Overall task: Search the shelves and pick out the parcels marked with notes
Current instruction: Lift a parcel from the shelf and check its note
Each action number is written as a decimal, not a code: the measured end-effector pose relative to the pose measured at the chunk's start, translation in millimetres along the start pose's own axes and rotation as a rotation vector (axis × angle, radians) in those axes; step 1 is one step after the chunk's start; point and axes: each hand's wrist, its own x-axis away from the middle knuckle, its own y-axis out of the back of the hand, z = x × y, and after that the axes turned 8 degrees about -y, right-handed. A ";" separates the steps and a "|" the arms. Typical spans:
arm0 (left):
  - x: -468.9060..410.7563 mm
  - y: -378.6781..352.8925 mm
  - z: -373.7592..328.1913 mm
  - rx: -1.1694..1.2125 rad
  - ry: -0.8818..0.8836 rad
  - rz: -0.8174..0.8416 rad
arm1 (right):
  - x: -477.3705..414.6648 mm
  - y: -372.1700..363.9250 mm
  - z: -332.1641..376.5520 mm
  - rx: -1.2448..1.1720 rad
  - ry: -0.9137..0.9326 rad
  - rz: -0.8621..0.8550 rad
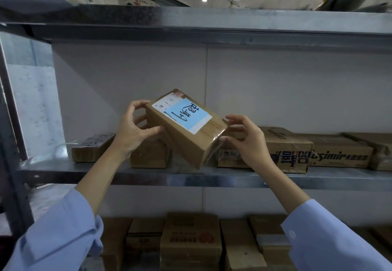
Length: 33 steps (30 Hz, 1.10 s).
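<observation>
Head view, parcel: a small cardboard parcel is up in the air, tilted, in front of the middle shelf and clear of its surface.
Note: there it is, a blue note with dark handwriting, stuck over the white shipping label on the top face.
Left hand: the left hand grips the parcel's left end, fingers curled over the upper edge and thumb pressed against the side.
Right hand: the right hand pinches the right end at the taped corner, fingertips bent onto the cardboard.
Middle shelf: a flat carton lies to the left, a plain box sits behind the left wrist, and printed cartons run off to the right; no notes show on their visible faces.
Lower shelf: a row of brown boxes stands there, tops mostly out of sight.
Done, by the look of it: one marked parcel found and lifted out.
Left: setting this one aside, then checking the remaining cartons on both shelves.
</observation>
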 end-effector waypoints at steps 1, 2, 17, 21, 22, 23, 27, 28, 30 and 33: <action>0.4 0.3 0.4 -0.004 -0.009 -0.018 | -1.4 -0.4 0.5 -0.003 0.003 -0.035; 0.7 0.7 0.9 -0.002 -0.014 -0.032 | -3.2 -0.9 1.6 -0.013 -0.001 -0.061; 15.3 -8.2 6.8 -0.117 -0.072 -0.125 | -5.8 -14.7 3.0 -0.096 -0.105 0.089; 16.2 -10.5 5.0 -0.153 -0.113 -0.105 | -3.7 -15.8 6.7 -0.149 -0.139 0.156; 16.2 -9.8 5.1 -0.154 -0.115 -0.092 | -3.7 -16.1 6.3 -0.146 -0.132 0.162; 16.2 -8.9 5.4 -0.149 -0.115 -0.076 | -3.5 -16.6 5.3 -0.127 -0.118 0.163; 18.3 -5.1 6.4 -0.136 -0.115 -0.007 | -3.0 -19.2 3.0 -0.105 -0.103 0.103; 19.0 -5.2 5.6 -0.132 -0.114 0.018 | -3.2 -19.5 2.9 -0.107 -0.100 0.063; 20.7 -5.5 2.9 -0.122 -0.110 0.065 | -4.4 -18.8 2.5 -0.085 -0.079 -0.026; 22.5 -1.8 -2.1 -0.047 -0.068 0.123 | -4.8 -14.3 2.3 -0.093 -0.071 -0.059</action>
